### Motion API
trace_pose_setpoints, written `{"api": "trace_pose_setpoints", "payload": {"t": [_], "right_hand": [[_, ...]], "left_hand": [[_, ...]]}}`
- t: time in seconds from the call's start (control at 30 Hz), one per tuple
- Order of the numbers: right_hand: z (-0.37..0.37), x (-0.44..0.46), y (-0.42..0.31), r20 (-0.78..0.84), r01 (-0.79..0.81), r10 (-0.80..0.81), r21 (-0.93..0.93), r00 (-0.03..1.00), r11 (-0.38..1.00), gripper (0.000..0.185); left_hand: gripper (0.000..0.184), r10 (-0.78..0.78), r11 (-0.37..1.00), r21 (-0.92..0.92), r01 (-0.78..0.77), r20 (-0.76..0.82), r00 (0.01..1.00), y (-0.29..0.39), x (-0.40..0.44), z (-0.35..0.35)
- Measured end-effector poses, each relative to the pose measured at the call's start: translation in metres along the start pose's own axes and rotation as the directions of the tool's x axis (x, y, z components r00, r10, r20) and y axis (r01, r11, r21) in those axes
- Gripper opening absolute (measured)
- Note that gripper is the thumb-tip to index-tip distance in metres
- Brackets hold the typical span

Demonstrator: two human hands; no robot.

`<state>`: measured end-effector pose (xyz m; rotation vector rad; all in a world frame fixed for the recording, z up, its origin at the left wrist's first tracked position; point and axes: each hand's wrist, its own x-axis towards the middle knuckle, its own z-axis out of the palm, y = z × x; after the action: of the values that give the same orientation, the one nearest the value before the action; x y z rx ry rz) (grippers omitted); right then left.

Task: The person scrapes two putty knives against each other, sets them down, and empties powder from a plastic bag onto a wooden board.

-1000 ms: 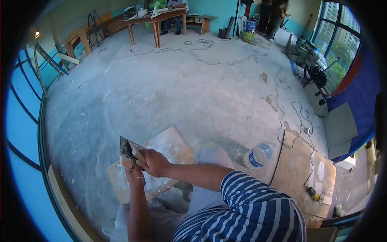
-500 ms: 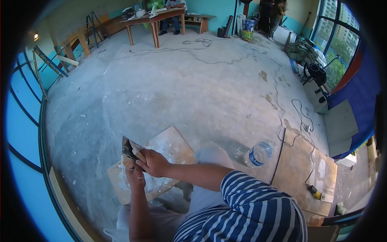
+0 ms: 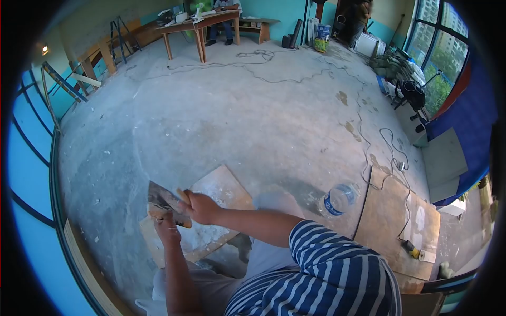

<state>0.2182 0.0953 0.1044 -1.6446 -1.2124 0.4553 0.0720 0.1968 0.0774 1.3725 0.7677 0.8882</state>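
My left hand [image 3: 167, 230] is closed round the lower edge of a wide putty blade [image 3: 161, 196], whose grey metal face is smeared and tilted upward. Wood-coloured bits show along that lower edge beside my fingers. My right hand [image 3: 204, 208] grips a tool with a pale wooden handle [image 3: 183, 196], seemingly a scraper. Its working end lies against or just in front of the blade; I cannot tell which. Under both hands a wooden board [image 3: 232, 184] rests on the floor, spread with white putty [image 3: 208, 231].
A clear plastic bottle [image 3: 341, 200] lies on the floor at my right. Beyond it a larger board [image 3: 385, 210] carries a yellow power tool [image 3: 411, 249] with a trailing cord. At the back, a person sits behind a wooden table [image 3: 203, 23]; another stands near the window.
Both hands have shifted slightly left. The wide blade has turned to show more of its face, and the right hand's tool has drawn apart from the left hand.
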Motion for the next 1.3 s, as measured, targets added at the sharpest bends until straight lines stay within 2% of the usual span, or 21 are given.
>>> {"api": "trace_pose_setpoints", "payload": {"t": [0.03, 0.07, 0.1, 0.13, 0.17, 0.23, 0.27, 0.37, 0.43, 0.47, 0.5, 0.57, 0.6, 0.63, 0.7, 0.8, 0.93, 1.07, 1.2, 1.27, 1.3], "right_hand": [[0.006, -0.001, 0.004, -0.029, 0.013, -0.013, -0.013, 0.999, 1.000, 0.042], [0.010, -0.001, 0.007, -0.059, 0.027, -0.028, -0.027, 0.998, 0.999, 0.043], [0.008, 0.001, 0.006, -0.091, 0.039, -0.042, -0.040, 0.995, 0.998, 0.043], [-0.001, 0.012, 0.010, -0.137, -0.032, 0.024, -0.055, 0.990, 0.998, 0.044], [-0.007, 0.016, 0.014, -0.118, -0.056, 0.050, -0.049, 0.992, 0.997, 0.044], [-0.020, 0.017, 0.006, -0.084, -0.093, 0.090, -0.033, 0.992, 0.995, 0.045], [-0.016, 0.008, -0.004, -0.025, -0.056, 0.055, -0.033, 0.998, 0.998, 0.046], [0.014, -0.007, 0.003, -0.060, 0.118, -0.122, -0.064, 0.991, 0.991, 0.041], [-0.009, 0.009, 0.001, -0.083, -0.023, 0.020, -0.031, 0.996, 0.999, 0.042], [-0.023, 0.016, -0.002, -0.096, -0.069, 0.068, -0.010, 0.993, 0.998, 0.042], [-0.031, 0.018, -0.006, -0.108, -0.113, 0.114, 0.014, 0.988, 0.993, 0.042], [-0.016, 0.008, -0.005, -0.063, -0.020, 0.019, -0.020, 0.998, 1.000, 0.041], [0.003, 0.000, 0.002, -0.038, 0.043, -0.044, -0.028, 0.998, 0.999, 0.041], [0.009, -0.003, 0.001, -0.015, 0.106, -0.107, -0.036, 0.994, 0.994, 0.041], [0.000, 0.004, 0.004, -0.075, 0.050, -0.053, -0.046, 0.996, 0.998, 0.040], [-0.030, 0.019, -0.003, -0.118, -0.086, 0.085, -0.005, 0.989, 0.996, 0.041], [0.004, 0.000, 0.001, -0.007, 0.059, -0.060, -0.046, 0.998, 0.997, 0.044], [-0.041, 0.027, -0.001, -0.085, -0.208, 0.206, -0.018, 0.975, 0.978, 0.048], [-0.005, 0.004, 0.001, 0.018, -0.034, 0.034, -0.040, 0.999, 0.999, 0.050], [-0.017, 0.016, 0.007, 0.001, -0.157, 0.157, 0.005, 0.988, 0.988, 0.052], [-0.025, 0.023, 0.008, -0.003, -0.222, 0.222, 0.029, 0.975, 0.975, 0.053]], "left_hand": [[0.030, 0.030, 0.997, 0.067, -0.031, 0.022, 0.999, -0.002, -0.002, 0.004], [0.029, 0.008, 0.998, -0.060, -0.011, -0.052, 0.999, -0.004, -0.010, 0.020], [0.029, 0.025, 0.999, -0.034, -0.026, -0.043, 0.999, 0.000, -0.009, 0.019], [0.029, 0.036, 0.999, -0.007, -0.037, -0.035, 0.999, 0.007, -0.011, 0.015], [0.029, 0.046, 0.999, 0.017, -0.045, -0.029, 0.999, 0.009, -0.012, 0.012], [0.029, -0.038, 0.994, -0.102, 0.033, -0.048, 0.998, -0.002, 0.003, -0.002], [0.029, -0.045, 0.996, -0.084, 0.041, -0.045, 0.998, -0.009, 0.007, -0.005], [0.026, 0.029, 0.999, -0.028, -0.031, -0.040, 0.999, -0.008, -0.003, 0.014], [0.025, 0.088, 0.996, -0.005, -0.089, -0.082, 0.993, -0.007, -0.009, 0.020], [0.024, 0.009, 1.000, -0.021, -0.010, -0.016, 1.000, 0.008, -0.010, 0.012], [0.024, -0.007, 0.999, -0.042, 0.005, -0.055, 0.998, 0.005, -0.007, 0.009], [0.024, -0.032, 0.997, -0.079, 0.022, -0.130, 0.991, -0.002, 0.003, 0.003], [0.023, 0.043, 0.999, 0.017, -0.042, -0.056, 0.998, -0.003, -0.001, 0.007], [0.024, 0.006, 0.999, -0.033, -0.008, -0.050, 0.999, -0.006, -0.009, 0.019], [0.025, 0.114, 0.990, 0.090, -0.106, -0.090, 0.989, -0.013, -0.011, 0.018], [0.026, 0.036, 0.996, -0.075, -0.043, -0.095, 0.995, 0.012, -0.003, 0.008], [0.029, 0.013, 0.996, 0.094, -0.008, -0.057, 0.998, 0.000, -0.016, 0.026], [0.028, 0.061, 0.996, 0.064, -0.058, -0.041, 0.997, 0.026, -0.023, 0.027], [0.026, 0.119, 0.980, 0.174, -0.099, -0.106, 0.987, -0.004, -0.009, 0.018], [0.025, 0.197, 0.946, 0.268, -0.181, -0.037, 0.980, -0.006, -0.016, 0.026], [0.026, 0.162, 0.965, 0.217, -0.148, -0.048, 0.986, 0.000, -0.015, 0.023]]}}
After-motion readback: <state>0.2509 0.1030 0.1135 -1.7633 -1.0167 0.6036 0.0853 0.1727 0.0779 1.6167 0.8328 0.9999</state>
